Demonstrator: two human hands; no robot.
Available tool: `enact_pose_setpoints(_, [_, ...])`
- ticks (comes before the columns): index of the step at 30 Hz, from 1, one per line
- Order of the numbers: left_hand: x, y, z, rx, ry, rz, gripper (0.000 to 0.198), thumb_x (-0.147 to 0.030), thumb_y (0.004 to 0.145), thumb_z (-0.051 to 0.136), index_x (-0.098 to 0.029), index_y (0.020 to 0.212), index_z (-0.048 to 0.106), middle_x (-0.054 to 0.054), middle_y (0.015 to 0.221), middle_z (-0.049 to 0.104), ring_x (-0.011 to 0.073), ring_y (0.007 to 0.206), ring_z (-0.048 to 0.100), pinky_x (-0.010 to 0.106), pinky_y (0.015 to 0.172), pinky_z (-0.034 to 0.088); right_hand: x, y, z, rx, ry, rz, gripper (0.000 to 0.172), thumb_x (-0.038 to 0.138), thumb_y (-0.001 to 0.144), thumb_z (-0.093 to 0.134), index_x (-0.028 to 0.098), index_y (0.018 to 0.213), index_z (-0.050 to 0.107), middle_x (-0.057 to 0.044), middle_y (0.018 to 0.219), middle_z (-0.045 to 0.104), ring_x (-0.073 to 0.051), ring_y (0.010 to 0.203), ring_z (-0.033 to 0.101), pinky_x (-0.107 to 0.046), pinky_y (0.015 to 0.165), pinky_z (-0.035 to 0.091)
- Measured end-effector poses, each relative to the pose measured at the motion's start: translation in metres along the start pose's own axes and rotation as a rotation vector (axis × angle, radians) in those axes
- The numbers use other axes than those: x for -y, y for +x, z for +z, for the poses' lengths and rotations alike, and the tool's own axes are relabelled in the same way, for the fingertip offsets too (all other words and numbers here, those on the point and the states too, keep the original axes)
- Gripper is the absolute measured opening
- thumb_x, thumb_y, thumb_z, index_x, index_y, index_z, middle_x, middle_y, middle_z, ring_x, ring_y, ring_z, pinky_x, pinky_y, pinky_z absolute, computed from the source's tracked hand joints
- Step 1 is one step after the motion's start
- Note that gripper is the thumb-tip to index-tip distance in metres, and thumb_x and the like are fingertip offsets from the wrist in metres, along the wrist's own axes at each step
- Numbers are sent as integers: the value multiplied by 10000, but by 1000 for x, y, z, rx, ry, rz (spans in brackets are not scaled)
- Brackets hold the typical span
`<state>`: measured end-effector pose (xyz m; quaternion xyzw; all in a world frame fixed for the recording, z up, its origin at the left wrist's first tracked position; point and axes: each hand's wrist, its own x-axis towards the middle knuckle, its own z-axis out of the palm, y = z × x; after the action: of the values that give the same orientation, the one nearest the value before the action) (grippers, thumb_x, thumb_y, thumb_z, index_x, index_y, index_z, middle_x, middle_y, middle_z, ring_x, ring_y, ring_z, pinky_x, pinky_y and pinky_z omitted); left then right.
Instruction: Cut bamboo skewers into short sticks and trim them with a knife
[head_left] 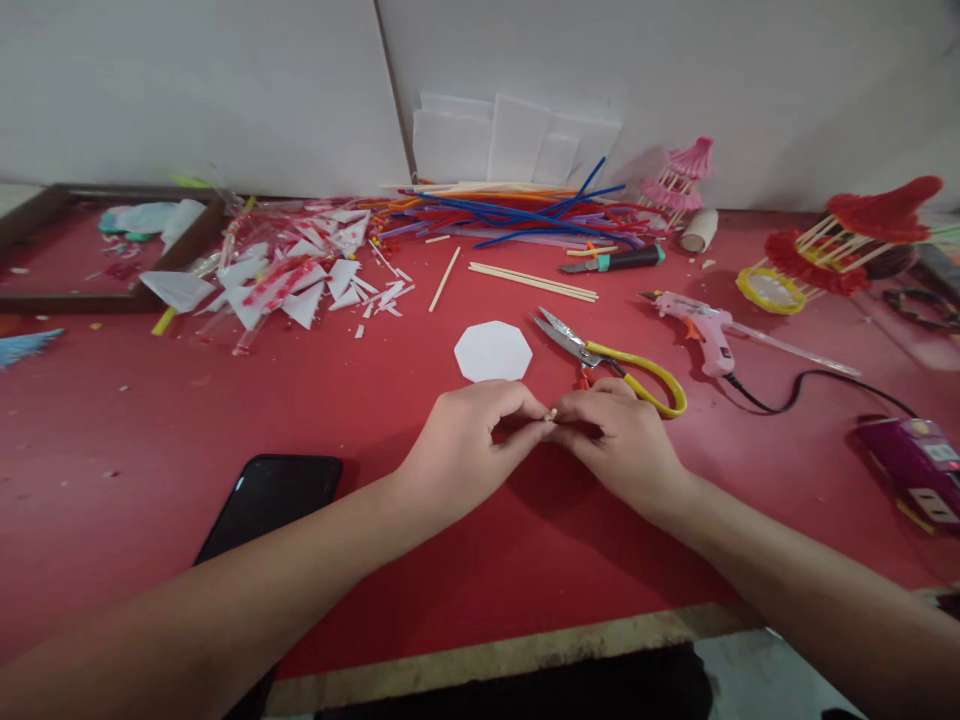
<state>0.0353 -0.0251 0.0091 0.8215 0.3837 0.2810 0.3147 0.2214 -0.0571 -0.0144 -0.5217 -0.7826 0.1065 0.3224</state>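
Note:
Above the red tabletop, the fingertips of my left hand [465,430] and my right hand [626,440] meet in a pinch. Between them shows a small pale piece of wooden stick [551,414], most of it hidden by the fingers. Just beyond my left hand lies a white octagonal card [493,350]. Scissors [592,350] with yellow handles rest behind my right hand, their blades spread; part of the handle is covered by that hand. Farther back are a few long wooden sticks [532,281] and one shorter stick [445,279].
A black phone [270,500] lies by my left forearm. To the right are a pink glue gun [701,325] with its cable, a purple power box [911,460] and a red-topped stick model [832,240]. Behind are a cutter [619,260], pipe cleaners [517,215] and paper scraps [300,270].

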Motion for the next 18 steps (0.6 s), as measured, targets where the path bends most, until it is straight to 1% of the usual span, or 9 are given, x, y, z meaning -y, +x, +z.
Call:
enact_pose_setpoints(4, [-1, 0, 1, 6, -54, -14, 47, -198, 831, 646, -188, 792, 670, -18, 760, 713, 112, 684, 652, 195, 609, 475, -3, 1, 0, 7, -8, -58, 122, 217, 852, 618, 220, 740, 668, 3, 725, 689, -153, 709, 594, -326, 720, 386])
enact_pose_setpoints(9, [1, 0, 4, -8, -139, -52, 67, -209, 806, 678, -178, 761, 639, -17, 740, 705, 115, 674, 658, 192, 605, 511, -2, 1, -1, 63, -38, -86, 172, 162, 877, 540, 217, 764, 658, -3, 723, 649, -159, 740, 540, -330, 709, 348])
enact_pose_setpoints(11, [2, 0, 5, -2, -194, -63, 75, -209, 791, 700, -179, 794, 631, -19, 753, 702, 115, 695, 667, 189, 632, 528, -2, 1, -2, 96, -36, -110, 205, 111, 869, 493, 207, 759, 637, -8, 739, 634, -159, 750, 522, -330, 711, 336])
enact_pose_setpoints(13, [2, 0, 5, 15, -224, -51, 100, -192, 788, 707, -191, 865, 644, -19, 808, 709, 113, 741, 678, 188, 676, 534, -3, 1, -2, 113, -33, -152, 231, 65, 844, 456, 196, 734, 610, -15, 749, 619, -159, 751, 512, -329, 710, 329])
enact_pose_setpoints(15, [3, -1, 5, 32, -207, -20, 121, -180, 797, 699, -209, 909, 663, -19, 852, 712, 111, 772, 676, 187, 696, 524, -5, 2, -1, 132, -32, -190, 239, 41, 827, 436, 189, 729, 595, -21, 759, 610, -160, 755, 511, -327, 704, 326])
enact_pose_setpoints(18, [5, 0, 4, 29, -151, 12, 51, -207, 816, 682, -209, 867, 681, -13, 828, 711, 118, 758, 659, 201, 672, 505, -4, 2, -1, 154, -33, -191, 225, 62, 846, 441, 189, 744, 596, -27, 774, 614, -164, 765, 517, -324, 696, 333])
